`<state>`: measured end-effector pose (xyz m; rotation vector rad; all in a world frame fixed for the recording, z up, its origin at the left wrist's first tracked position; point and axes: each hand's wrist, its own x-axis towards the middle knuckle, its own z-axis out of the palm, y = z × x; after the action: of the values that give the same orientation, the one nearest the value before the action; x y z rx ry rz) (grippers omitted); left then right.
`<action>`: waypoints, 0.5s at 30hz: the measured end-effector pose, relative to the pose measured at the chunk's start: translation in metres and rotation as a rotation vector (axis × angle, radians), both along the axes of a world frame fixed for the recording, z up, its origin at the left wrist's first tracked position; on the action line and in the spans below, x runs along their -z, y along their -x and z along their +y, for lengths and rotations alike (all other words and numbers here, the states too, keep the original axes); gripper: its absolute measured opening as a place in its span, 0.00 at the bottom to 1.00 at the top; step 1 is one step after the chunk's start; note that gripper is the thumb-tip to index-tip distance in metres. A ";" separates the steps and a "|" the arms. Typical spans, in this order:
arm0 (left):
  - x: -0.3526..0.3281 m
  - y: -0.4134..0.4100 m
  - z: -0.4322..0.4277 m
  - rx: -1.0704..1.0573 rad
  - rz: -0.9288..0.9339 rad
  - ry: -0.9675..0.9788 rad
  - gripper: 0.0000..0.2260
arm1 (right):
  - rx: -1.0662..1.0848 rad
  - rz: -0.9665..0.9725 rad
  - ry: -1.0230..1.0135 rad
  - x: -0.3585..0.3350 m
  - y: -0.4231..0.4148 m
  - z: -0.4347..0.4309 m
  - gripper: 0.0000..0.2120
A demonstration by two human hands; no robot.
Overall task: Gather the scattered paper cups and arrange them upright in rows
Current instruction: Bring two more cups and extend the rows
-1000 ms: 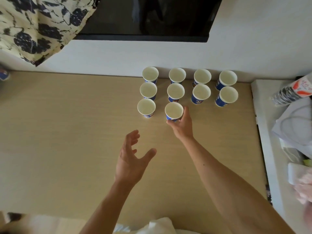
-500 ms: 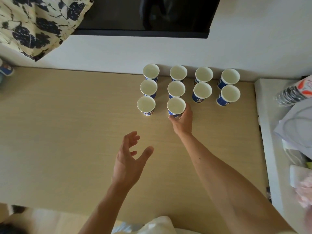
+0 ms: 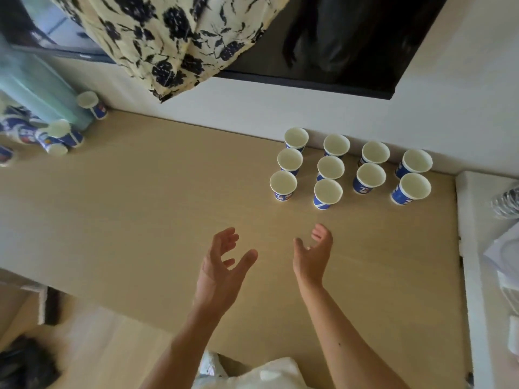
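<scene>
Paper cups [image 3: 330, 167] stand upright in a block at the back edge of the table [image 3: 140, 209], toward its right back corner. There are ten of them in four columns: the two left columns have three cups, the two right columns only two. More loose cups [image 3: 60, 134] are at the far left end of the table, near the back edge. Some of them lie on their side, but this part is blurred.

Your left hand [image 3: 222, 262] and your right hand [image 3: 313, 254] hover over the table just in front of the block. The fingers of both are spread and loosely bent, and they hold nothing.

I think the step now is to fetch a cup from the left end. Take it softly by the side wall, because thin paper probably crushes easily. Put it down in the free place in front of the third column, in line with the front row. Come from the front, so your wrist does not knock the neighbours.

Behind the table is a white wall [image 3: 280, 108] with a dark screen [image 3: 365, 37], and a flowered cloth [image 3: 174, 37] hangs over its left part. A white ledge [image 3: 474, 248] lies along the right edge of the table.
</scene>
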<state>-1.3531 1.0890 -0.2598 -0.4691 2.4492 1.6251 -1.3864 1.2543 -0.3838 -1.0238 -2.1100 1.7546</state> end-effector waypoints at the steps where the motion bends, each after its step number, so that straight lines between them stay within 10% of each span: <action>1: -0.004 -0.004 -0.008 -0.005 0.005 -0.011 0.22 | -0.014 0.011 0.024 -0.009 -0.003 -0.012 0.27; 15: -0.052 -0.091 -0.208 -0.307 0.233 -0.181 0.15 | -0.465 0.165 0.032 -0.134 -0.050 -0.247 0.18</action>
<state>-1.2624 0.8810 -0.2082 -0.6914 2.4500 2.1121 -1.3364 1.0074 -0.2498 -0.3893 -2.3490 1.9917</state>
